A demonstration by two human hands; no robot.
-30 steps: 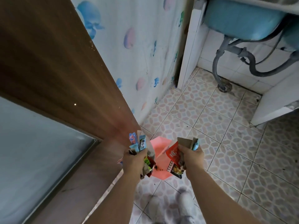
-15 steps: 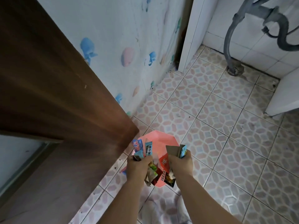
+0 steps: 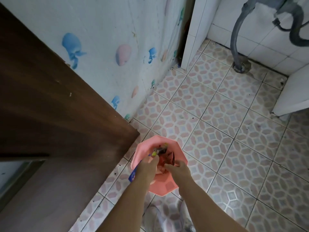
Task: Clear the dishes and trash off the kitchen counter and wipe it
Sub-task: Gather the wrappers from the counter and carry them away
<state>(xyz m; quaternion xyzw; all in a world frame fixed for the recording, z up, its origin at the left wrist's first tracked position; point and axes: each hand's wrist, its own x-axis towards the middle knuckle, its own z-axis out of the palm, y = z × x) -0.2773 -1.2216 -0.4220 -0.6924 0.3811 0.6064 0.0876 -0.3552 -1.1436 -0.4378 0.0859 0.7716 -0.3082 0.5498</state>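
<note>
A pink trash bin (image 3: 164, 185) stands on the tiled floor beside a brown cabinet corner. Crumpled snack wrappers (image 3: 164, 154), red, dark and yellow, lie inside it. Both my hands reach down into the bin's mouth. My left hand (image 3: 148, 166) points its fingers into the bin, and a blue wrapper (image 3: 133, 175) sticks out under its heel, over the bin's left rim. Whether that hand still grips the blue wrapper is hidden. My right hand (image 3: 178, 169) hovers over the trash with loose, spread fingers and nothing in it.
The brown cabinet (image 3: 58, 114) fills the left side, close to the bin. Behind it is a wall with blue and pink prints (image 3: 117, 47). A grey drain pipe (image 3: 235, 39) drops to a floor drain (image 3: 241, 66) at the back right. My shoes (image 3: 167, 218) are just below the bin.
Both hands have dropped from above the bin into its mouth. The wrappers they held now lie in the bin, except the blue one by my left hand. The view has tilted further down.
</note>
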